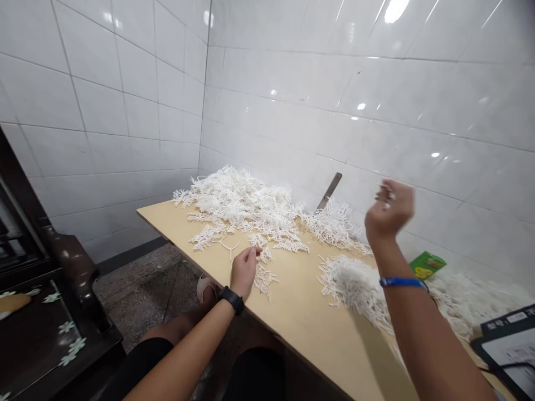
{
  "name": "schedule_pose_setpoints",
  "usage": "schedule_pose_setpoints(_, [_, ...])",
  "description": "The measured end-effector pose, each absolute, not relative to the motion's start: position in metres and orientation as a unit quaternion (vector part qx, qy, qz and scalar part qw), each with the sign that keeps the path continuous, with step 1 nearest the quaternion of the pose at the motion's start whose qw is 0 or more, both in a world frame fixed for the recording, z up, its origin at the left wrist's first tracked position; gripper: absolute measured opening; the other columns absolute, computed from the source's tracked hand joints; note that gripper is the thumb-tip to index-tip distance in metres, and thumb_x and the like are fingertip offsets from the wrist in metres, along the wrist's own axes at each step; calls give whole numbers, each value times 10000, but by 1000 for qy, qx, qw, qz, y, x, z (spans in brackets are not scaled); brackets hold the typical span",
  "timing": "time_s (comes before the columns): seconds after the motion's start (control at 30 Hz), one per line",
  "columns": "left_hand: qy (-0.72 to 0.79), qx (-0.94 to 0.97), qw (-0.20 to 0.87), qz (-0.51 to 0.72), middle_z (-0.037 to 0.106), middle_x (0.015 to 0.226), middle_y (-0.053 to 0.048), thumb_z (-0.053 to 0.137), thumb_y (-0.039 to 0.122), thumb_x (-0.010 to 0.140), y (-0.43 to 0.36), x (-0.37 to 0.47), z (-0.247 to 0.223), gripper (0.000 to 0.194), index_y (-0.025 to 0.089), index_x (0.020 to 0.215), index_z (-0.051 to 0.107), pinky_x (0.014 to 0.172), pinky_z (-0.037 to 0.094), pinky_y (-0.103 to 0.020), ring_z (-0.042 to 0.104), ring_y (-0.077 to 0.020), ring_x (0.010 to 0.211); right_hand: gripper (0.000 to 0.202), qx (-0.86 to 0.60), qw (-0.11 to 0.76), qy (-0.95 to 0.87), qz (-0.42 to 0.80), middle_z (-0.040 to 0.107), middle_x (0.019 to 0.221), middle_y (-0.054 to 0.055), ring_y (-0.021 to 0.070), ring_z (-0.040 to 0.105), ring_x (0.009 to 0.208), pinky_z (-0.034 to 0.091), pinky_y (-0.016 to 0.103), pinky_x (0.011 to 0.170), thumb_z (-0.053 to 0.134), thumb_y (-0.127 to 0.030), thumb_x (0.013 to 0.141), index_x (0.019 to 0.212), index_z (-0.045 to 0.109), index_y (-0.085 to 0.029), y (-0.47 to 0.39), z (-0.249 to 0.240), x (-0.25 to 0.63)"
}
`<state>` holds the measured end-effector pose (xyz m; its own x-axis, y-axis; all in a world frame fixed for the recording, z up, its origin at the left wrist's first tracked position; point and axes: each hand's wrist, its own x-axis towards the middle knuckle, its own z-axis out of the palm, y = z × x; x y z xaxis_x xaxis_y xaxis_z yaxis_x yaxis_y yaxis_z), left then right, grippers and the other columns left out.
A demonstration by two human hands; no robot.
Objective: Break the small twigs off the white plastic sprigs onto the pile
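Note:
My left hand (244, 272) is closed in a pinch over the front edge of the table, a black band on its wrist. White branched plastic sprigs (264, 280) show at its fingertips, and it appears to grip one of them. Raised above the table's right side, my right hand (393, 209) is curled closed and slightly blurred. A small whitish spot shows between its fingers, too unclear to name. A large heap of white sprigs (238, 195) covers the back left of the table, and a single Y-shaped white piece (229, 245) lies left of my left hand.
More white pieces lie in a pile (355, 284) below my right forearm. A metal strip (330, 190) leans on the tiled wall. A green packet (427, 265) and a black-and-white box (510, 345) are at the right. Dark carved furniture (71, 267) stands left of the wooden table (292, 312).

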<state>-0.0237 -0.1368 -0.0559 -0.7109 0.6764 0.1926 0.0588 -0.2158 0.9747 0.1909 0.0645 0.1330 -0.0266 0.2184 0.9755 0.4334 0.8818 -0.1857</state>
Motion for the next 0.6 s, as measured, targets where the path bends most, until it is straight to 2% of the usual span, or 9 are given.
schedule_pose_setpoints(0.03, [587,310,215,716,717,1042,-128,427,358,899,-140,-26,-55,351,133,953,692,847,510,-341,663,-230,994,328,-257,622,-736,-70,593,1148,198,322,562,1117,458,536,952,476,-196,891,1174,615,-106,78,129,192])
schedule_pose_setpoints(0.13, [640,380,178,643,698,1109,-135,429,323,899,-158,-34,-54,339,146,1062,669,912,505,-383,656,-240,1031,538,-445,364,-818,8,481,1407,246,378,509,1238,448,541,987,558,-136,780,1315,548,-81,91,82,194])
schedule_pose_setpoints(0.17, [665,422,154,597,686,1148,-140,442,322,898,-164,-36,-54,347,149,1105,659,961,485,-404,641,-252,1074,569,-475,321,-819,25,454,1443,244,385,501,1255,445,545,994,555,-136,776,1342,531,-84,86,60,194])
schedule_pose_setpoints(0.2, [684,465,130,547,666,1204,-150,454,336,898,-170,-36,-56,369,147,1149,646,1017,453,-424,612,-268,1139,556,-480,316,-818,31,454,1452,233,376,491,1276,434,539,1016,530,-152,800,1353,527,-92,77,37,193])
schedule_pose_setpoints(0.27, [710,532,93,453,588,1339,-183,472,424,899,-177,-32,-60,485,120,1256,597,1119,357,-465,507,-316,1290,486,-433,366,-823,43,524,1404,195,334,515,1264,424,521,1043,456,-193,859,1331,549,-124,49,-4,191])
schedule_pose_setpoints(0.37, [734,578,95,344,421,1488,-240,445,551,898,-175,-12,-64,723,33,1402,456,1182,242,-504,343,-367,1419,386,-344,407,-840,99,652,1223,140,291,613,1109,500,493,938,422,-237,898,1231,605,-171,-3,-43,184])
schedule_pose_setpoints(0.47, [740,600,101,287,340,1526,-264,382,535,926,-163,21,-67,760,-20,1446,369,1185,232,-501,294,-369,1444,307,-315,470,-815,126,691,1093,125,260,644,1003,518,452,879,416,-222,913,1133,626,-178,-39,-49,180])
schedule_pose_setpoints(0.6, [732,623,74,267,321,1527,-288,318,494,955,-140,68,-69,750,-65,1455,318,1177,240,-506,277,-379,1448,272,-336,581,-732,114,683,1032,113,232,645,938,509,407,851,436,-211,917,1127,606,-179,-39,-33,194])
